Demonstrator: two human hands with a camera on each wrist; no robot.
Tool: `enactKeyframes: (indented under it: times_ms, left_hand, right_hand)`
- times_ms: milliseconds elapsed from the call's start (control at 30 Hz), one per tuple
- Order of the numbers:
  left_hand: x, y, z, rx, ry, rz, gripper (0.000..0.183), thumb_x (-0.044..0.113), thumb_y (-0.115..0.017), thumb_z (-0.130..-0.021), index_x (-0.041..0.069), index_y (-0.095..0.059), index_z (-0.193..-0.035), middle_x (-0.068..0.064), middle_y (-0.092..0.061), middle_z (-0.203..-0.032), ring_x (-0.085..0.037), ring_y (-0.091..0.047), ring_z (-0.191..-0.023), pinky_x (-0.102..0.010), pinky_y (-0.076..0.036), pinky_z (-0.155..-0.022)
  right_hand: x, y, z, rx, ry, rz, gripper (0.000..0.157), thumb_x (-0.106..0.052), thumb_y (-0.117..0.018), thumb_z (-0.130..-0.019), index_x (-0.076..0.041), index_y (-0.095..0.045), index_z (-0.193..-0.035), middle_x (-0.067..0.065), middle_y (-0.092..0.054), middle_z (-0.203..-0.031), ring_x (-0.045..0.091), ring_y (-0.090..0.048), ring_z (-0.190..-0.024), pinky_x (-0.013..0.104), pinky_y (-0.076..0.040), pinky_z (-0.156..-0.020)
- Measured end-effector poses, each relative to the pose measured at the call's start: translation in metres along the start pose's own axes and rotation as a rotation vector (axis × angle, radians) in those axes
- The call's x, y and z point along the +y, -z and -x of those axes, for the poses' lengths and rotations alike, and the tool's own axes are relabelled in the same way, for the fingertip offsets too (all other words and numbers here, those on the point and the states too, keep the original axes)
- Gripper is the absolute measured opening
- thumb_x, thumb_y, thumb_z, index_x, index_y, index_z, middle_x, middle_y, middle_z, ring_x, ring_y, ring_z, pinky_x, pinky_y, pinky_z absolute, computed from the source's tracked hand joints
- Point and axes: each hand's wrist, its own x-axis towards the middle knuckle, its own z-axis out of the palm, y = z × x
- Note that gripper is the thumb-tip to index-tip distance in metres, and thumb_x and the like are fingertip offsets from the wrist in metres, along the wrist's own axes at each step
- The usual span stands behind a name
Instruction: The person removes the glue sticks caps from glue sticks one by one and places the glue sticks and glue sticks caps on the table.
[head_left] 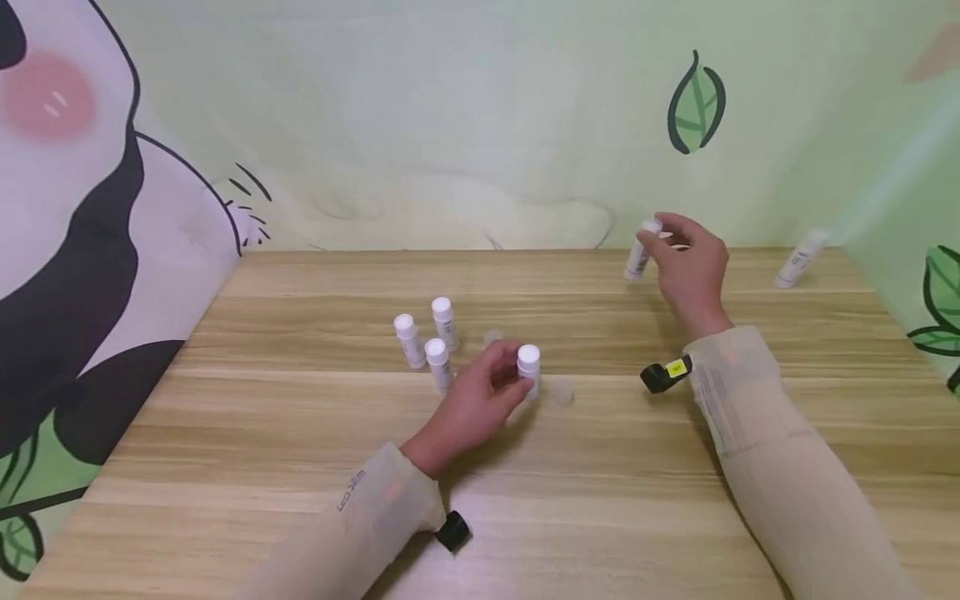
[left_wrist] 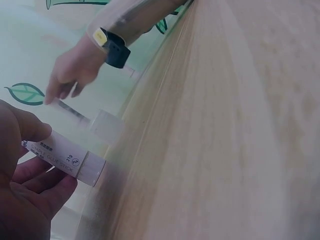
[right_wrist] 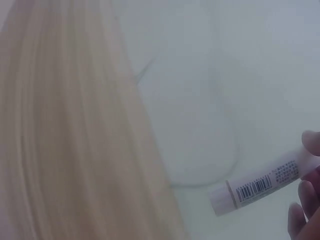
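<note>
My left hand (head_left: 480, 400) grips a white glue stick (head_left: 528, 360) between thumb and fingers, upright above or on the table; the head view does not show which. In the left wrist view the printed side of this glue stick (left_wrist: 62, 157) faces the camera. Farther back and to the right, my right hand (head_left: 692, 271) pinches another white glue stick (head_left: 639, 254) near its top, slightly tilted. A barcode shows on that glue stick (right_wrist: 260, 187) in the right wrist view. Left of my left hand, three glue sticks stand grouped, one of them (head_left: 407, 342) leftmost.
Another glue stick (head_left: 800, 260) stands near the back right edge. Two small translucent discs lie on the wooden table (head_left: 600, 483), one disc (head_left: 561, 392) right of the left hand. A printed green backdrop (head_left: 450, 125) rises behind the table.
</note>
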Motion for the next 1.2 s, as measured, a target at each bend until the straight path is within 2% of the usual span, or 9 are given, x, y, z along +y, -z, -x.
enactKeyframes:
  times_ms: [167,333,500,667,833,967,1200]
  left_hand:
    - [-0.002,-0.002,-0.006,0.000,-0.005,-0.012,0.036,0.008,-0.065,-0.092,0.007,-0.054,-0.126,-0.010,-0.065,-0.123,-0.020,-0.062,-0.115,-0.031,-0.050,-0.101]
    - [-0.003,-0.006,-0.013,-0.013,-0.021,-0.008,0.036,0.009,-0.064,-0.093,0.006,-0.053,-0.127,-0.011,-0.065,-0.123,-0.020,-0.062,-0.115,-0.030,-0.050,-0.100]
    - [-0.005,-0.011,-0.018,-0.018,-0.039,-0.001,0.037,0.008,-0.064,-0.092,0.005,-0.053,-0.127,-0.013,-0.065,-0.123,-0.023,-0.062,-0.115,-0.033,-0.050,-0.100]
    - [-0.005,-0.013,-0.024,-0.013,-0.029,-0.014,0.037,0.008,-0.064,-0.092,0.006,-0.053,-0.127,-0.014,-0.064,-0.124,-0.024,-0.062,-0.115,-0.036,-0.050,-0.101]
    - [-0.004,-0.012,-0.030,-0.011,-0.016,-0.025,0.038,0.010,-0.064,-0.092,0.007,-0.051,-0.128,-0.014,-0.063,-0.126,-0.025,-0.062,-0.116,-0.037,-0.049,-0.102]
    - [-0.005,-0.009,-0.033,-0.006,-0.009,0.012,0.041,0.012,-0.065,-0.092,0.008,-0.050,-0.130,-0.013,-0.061,-0.130,-0.024,-0.059,-0.121,-0.036,-0.046,-0.106]
    - [0.004,0.000,-0.031,0.063,-0.084,-0.003,0.049,0.025,-0.065,-0.093,0.011,-0.048,-0.136,-0.004,-0.052,-0.140,-0.021,-0.048,-0.133,-0.037,-0.036,-0.114]
  right_hand:
    - [-0.014,0.000,0.009,-0.040,0.021,-0.049,0.042,-0.037,-0.074,-0.085,-0.018,-0.068,-0.122,-0.009,-0.062,-0.098,0.010,-0.053,-0.084,0.018,-0.047,-0.064]
    - [-0.030,0.004,0.022,-0.072,0.057,-0.064,0.041,-0.036,-0.075,-0.084,-0.017,-0.069,-0.120,-0.008,-0.063,-0.090,0.012,-0.054,-0.081,0.019,-0.044,-0.062]
    - [-0.045,0.011,0.039,-0.127,0.088,-0.054,0.044,-0.038,-0.073,-0.085,-0.018,-0.067,-0.124,-0.005,-0.062,-0.095,0.016,-0.055,-0.086,0.021,-0.045,-0.065]
    - [-0.058,0.020,0.054,-0.156,0.124,-0.074,0.042,-0.035,-0.074,-0.085,-0.017,-0.067,-0.123,-0.003,-0.061,-0.095,0.017,-0.056,-0.086,0.021,-0.045,-0.064]
    - [-0.071,0.027,0.070,-0.205,0.170,-0.105,0.038,-0.030,-0.075,-0.085,-0.015,-0.069,-0.120,-0.003,-0.063,-0.091,0.016,-0.058,-0.082,0.020,-0.046,-0.065]
    - [-0.076,0.026,0.083,-0.262,0.207,-0.112,0.034,-0.027,-0.074,-0.086,-0.016,-0.069,-0.118,-0.001,-0.064,-0.091,0.017,-0.057,-0.082,0.020,-0.047,-0.066]
    - [-0.077,0.017,0.094,-0.352,0.283,-0.152,0.030,-0.020,-0.075,-0.086,-0.012,-0.070,-0.114,-0.001,-0.064,-0.089,0.017,-0.057,-0.079,0.021,-0.048,-0.066]
